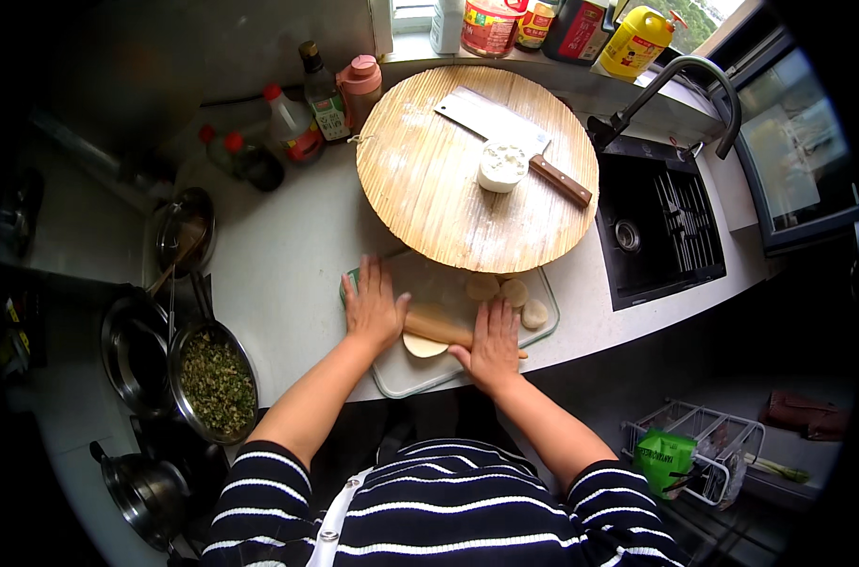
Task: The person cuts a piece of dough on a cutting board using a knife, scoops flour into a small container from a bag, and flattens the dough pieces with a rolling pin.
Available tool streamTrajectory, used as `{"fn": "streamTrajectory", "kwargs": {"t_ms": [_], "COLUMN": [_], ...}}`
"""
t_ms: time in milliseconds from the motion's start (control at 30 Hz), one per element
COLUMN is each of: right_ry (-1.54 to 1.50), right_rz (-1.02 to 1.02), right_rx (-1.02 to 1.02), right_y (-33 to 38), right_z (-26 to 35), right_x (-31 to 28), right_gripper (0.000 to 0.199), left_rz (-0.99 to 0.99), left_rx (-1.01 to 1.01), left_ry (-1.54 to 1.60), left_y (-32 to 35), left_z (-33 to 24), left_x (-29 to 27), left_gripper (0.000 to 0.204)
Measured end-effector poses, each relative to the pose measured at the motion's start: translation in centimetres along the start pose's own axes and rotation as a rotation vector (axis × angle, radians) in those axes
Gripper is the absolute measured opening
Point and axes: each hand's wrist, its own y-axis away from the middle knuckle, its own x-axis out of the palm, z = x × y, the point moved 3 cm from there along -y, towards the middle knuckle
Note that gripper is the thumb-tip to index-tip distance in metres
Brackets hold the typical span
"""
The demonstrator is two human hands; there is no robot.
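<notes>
Rolling pin (439,326) of pale wood lies across a white cutting board (401,373) at the front edge of the bench (278,255), with a flat round of dough (422,346) under it. Both hands press down on the pin with flat palms and fingers stretched out, not curled around it: the left hand (373,307) covers its left end, the right hand (493,345) rests on its right part, and the bare middle of the pin shows between them. Just beyond the right hand, three small dough pieces (510,293) sit on the board.

Behind the board, partly overlapping its far edge, lies a large round bamboo tray (429,189) dusted with flour. On it are a cleaver (505,132) with a brown handle and a small white bowl (501,165) of flour touching the blade. To the person's left, a metal bowl of chopped green filling (217,383) stands near other pots. Sauce bottles (307,118) stand at the back of the bench, and a black sink (661,222) with a dark tap is to the right.
</notes>
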Motion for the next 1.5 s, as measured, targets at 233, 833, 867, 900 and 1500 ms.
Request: {"fn": "streamTrajectory", "kwargs": {"t_ms": [233,833,867,900,1500], "right_ry": [0.115,0.065,0.037,0.011,-0.349], "right_rz": [-0.013,0.071,0.094,0.118,0.107], "right_rx": [0.133,0.032,-0.042,-0.114,-0.305], "right_y": [-3.9,-0.1,2.6,5.0,3.4], "right_z": [-1.8,-0.1,0.4,0.7,1.1], "right_x": [0.3,-1.1,-0.4,0.1,-10.0], "right_gripper": [0.098,0.095,0.094,0.093,0.05], "left_rz": [0.011,0.007,0.01,0.016,-0.318], "left_rx": [-0.053,0.075,0.116,0.16,1.001], "left_ry": [-0.021,0.042,0.079,0.119,0.161], "left_y": [-4.5,0.1,2.7,5.0,7.5], "left_z": [-1.6,-0.9,-0.1,0.5,-3.8], "left_x": [-0.7,0.3,0.7,1.0,-7.0], "left_gripper": [0.071,0.067,0.072,0.078,0.037]}}
